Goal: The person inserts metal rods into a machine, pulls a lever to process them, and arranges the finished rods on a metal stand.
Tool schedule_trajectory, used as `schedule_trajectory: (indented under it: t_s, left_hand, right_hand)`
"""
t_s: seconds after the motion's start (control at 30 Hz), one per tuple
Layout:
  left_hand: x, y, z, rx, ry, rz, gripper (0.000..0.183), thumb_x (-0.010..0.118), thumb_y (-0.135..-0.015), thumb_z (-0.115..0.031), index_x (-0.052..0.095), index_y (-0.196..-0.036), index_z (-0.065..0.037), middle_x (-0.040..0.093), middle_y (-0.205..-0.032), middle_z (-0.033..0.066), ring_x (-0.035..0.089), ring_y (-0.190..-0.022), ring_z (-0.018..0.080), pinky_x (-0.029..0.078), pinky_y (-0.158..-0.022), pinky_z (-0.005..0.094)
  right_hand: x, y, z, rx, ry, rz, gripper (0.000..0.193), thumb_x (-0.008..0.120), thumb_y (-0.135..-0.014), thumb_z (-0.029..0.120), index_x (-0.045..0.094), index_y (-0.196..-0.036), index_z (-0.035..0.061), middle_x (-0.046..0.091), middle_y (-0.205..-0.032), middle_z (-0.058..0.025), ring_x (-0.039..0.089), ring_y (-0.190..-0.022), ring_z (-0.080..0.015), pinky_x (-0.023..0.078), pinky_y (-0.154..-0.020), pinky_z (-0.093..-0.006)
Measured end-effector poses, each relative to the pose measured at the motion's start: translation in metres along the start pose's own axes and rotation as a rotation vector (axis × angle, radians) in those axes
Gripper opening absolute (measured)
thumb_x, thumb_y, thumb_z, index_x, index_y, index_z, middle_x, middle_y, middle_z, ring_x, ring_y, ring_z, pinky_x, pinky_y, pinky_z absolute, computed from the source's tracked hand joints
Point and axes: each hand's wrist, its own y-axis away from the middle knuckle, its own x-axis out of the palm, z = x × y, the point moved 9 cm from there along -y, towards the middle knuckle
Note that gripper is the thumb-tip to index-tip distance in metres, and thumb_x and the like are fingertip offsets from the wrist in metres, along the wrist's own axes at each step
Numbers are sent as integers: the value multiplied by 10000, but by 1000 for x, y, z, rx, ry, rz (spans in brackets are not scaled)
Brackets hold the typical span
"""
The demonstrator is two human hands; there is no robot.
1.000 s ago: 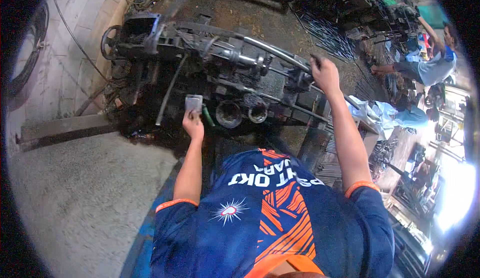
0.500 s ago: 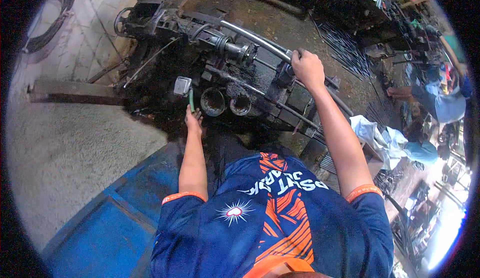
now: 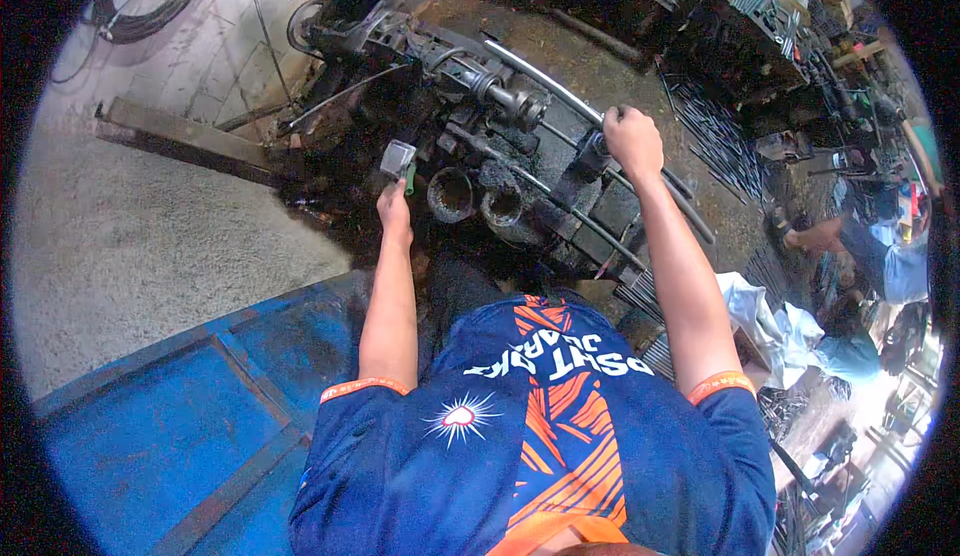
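My left hand point(image 3: 395, 212) is closed around a short green handle point(image 3: 409, 179), most of it hidden by the fingers. Just beyond that hand is a square grey, box-like piece point(image 3: 398, 159), close against the handle; how they join cannot be made out. My right hand point(image 3: 634, 142) is wrapped round a long shiny metal bar point(image 3: 545, 80) that slants across the top of a dark, greasy machine point(image 3: 513, 106). Below the grip, a block-like carriage point(image 3: 592, 152) sits on the machine's rods. Two round cup-shaped openings, a left one point(image 3: 451, 196) and a right one point(image 3: 502, 207), lie between my arms.
A blue metal panel point(image 3: 150, 406) spans the lower left, with a rough wooden beam point(image 3: 185, 143) farther off. Many thin metal rods point(image 3: 715, 136) lie on the floor at right. Near some pale cloth point(image 3: 765, 321), another person's leg point(image 3: 815, 236) shows. A coiled cable point(image 3: 160, 21) hangs far left.
The view has shifted, so the machine appears farther right. My left hand has moved forward, closer to the grey box-like piece. The right hand keeps its hold on the bar.
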Motion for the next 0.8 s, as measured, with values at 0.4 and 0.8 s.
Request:
schedule_trajectory:
  t_s: [0.4, 0.8]
  left_hand:
    - [20, 11, 36, -282, -11, 241, 544, 629, -872, -363, 476, -1316, -89, 512, -1190, 55, 467, -1066, 191, 299, -1009, 422]
    - [48, 11, 26, -169, -276, 349, 808, 634, -869, -312, 219, -1418, 113, 328, -1455, 243, 314, -1358, 271, 258, -1072, 328]
  right_hand:
    - [-9, 2, -5, 45, -2, -40, 415, 498, -810, 371, 689, -957, 33, 659, -940, -243, 640, -888, -420, 506, -826, -472]
    - [-12, 6, -4, 35, 22, -75, 417, 493, -834, 379, 688, -945, 28, 662, -922, -246, 646, -876, -410, 511, -812, -473]
